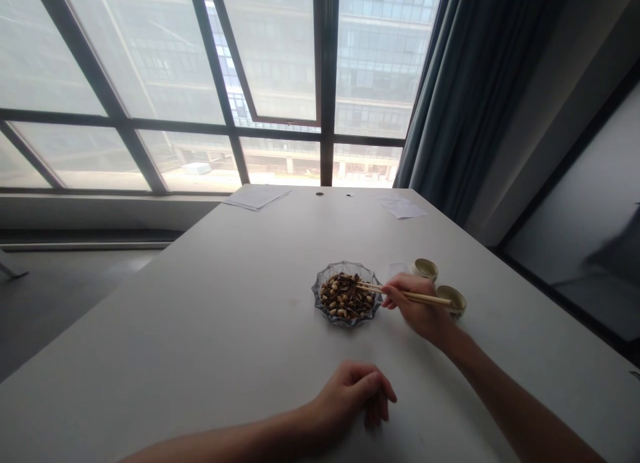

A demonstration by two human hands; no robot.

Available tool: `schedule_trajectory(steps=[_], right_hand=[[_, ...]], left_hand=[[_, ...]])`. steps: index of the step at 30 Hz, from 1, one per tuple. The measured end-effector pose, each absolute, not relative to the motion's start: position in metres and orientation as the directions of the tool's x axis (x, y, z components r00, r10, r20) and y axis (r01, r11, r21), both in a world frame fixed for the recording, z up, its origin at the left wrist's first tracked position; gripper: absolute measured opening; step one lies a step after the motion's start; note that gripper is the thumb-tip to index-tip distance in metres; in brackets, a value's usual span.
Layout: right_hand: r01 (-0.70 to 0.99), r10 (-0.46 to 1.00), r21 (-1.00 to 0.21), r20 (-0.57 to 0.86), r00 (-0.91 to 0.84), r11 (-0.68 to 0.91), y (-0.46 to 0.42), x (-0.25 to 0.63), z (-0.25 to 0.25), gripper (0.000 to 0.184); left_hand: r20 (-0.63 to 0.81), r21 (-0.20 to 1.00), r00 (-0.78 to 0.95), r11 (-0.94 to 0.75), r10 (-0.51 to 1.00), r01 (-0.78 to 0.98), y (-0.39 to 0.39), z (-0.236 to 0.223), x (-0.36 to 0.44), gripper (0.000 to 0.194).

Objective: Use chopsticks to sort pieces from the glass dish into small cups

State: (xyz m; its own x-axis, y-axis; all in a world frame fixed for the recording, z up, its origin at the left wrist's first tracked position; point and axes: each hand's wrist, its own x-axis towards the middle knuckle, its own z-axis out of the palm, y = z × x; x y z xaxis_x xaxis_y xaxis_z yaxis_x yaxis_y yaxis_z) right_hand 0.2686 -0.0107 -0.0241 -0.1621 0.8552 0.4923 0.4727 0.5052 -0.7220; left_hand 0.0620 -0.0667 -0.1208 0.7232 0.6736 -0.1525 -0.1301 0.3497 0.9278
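My right hand is closed round a pair of wooden chopsticks, whose tips reach into a scalloped clear glass dish. A mix of dark striped seeds, like sunflower seeds, and pale nuts fills the dish. Whether the tips pinch a piece is too small to tell. Nearer to me, my left hand rests on the table with its fingers loosely curled in and nothing visible in them. Two small greenish bowls, a far one and a near one, stand just beyond my right hand, which partly hides them.
The white table stretches toward large windows. Paper sheets lie at its far left and papers at its far right. A small transparent item sits behind my right hand. A dark curtain hangs at the right.
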Motion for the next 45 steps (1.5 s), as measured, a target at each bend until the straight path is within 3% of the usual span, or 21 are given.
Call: schedule_trajectory(steps=[10, 17, 29, 45], right_hand=[[0.491, 0.802, -0.64, 0.532, -0.271, 0.591, 0.009, 0.263, -0.044, 0.031], [0.475, 0.806, -0.654, 0.522, -0.279, 0.589, 0.007, 0.256, -0.046, 0.028], [0.462, 0.797, -0.657, 0.553, -0.242, 0.596, 0.011, 0.253, -0.053, 0.035], [0.528, 0.733, -0.595, 0.675, -0.082, 0.606, -0.047, 0.293, -0.016, 0.023]], left_hand=[[-0.171, 0.931, 0.723, 0.349, 0.67, -0.102, -0.067, -0.115, 0.064, 0.051], [-0.174, 0.934, 0.719, 0.345, 0.673, -0.096, -0.068, -0.115, 0.063, 0.05], [-0.18, 0.933, 0.717, 0.348, 0.673, -0.093, -0.068, -0.116, 0.064, 0.048], [-0.167, 0.932, 0.72, 0.346, 0.674, -0.107, -0.067, -0.12, 0.062, 0.054]])
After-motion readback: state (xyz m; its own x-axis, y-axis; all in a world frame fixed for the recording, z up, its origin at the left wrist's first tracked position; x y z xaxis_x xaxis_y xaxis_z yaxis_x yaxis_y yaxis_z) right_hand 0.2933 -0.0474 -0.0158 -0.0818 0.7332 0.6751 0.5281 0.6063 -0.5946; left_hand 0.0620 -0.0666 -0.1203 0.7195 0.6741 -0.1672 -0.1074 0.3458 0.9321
